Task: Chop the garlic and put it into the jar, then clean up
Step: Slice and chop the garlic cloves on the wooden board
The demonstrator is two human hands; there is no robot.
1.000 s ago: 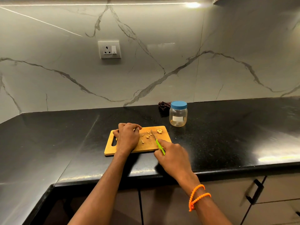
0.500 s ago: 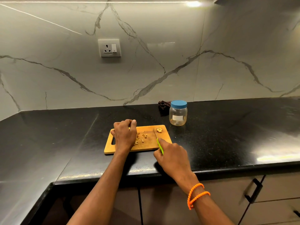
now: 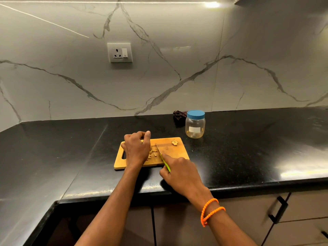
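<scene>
Nearest us, our right hand [image 3: 181,173] curls round the green-handled knife [image 3: 163,158], forefinger laid along its spine, blade pointing away and leftward over the rectangular wooden chopping board [image 3: 170,150]. Our left hand [image 3: 137,148], fingers bent, rests beside the chopped garlic pieces [image 3: 153,153] on the board, which lies lengthwise on the glossy black stone counter [image 3: 248,148]. Beyond stands the clear blue-lidded plastic jar [image 3: 195,124], upright before the veined marble wall [image 3: 177,68].

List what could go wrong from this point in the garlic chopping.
1. The left hand rests curled right beside the knife blade, over the chopped garlic; a slip could nick a finger.
2. The cutting board lies on glossy black counter and might slide under pressure.
3. The jar has its blue lid on, so the transfer needs a freed hand first.
</scene>
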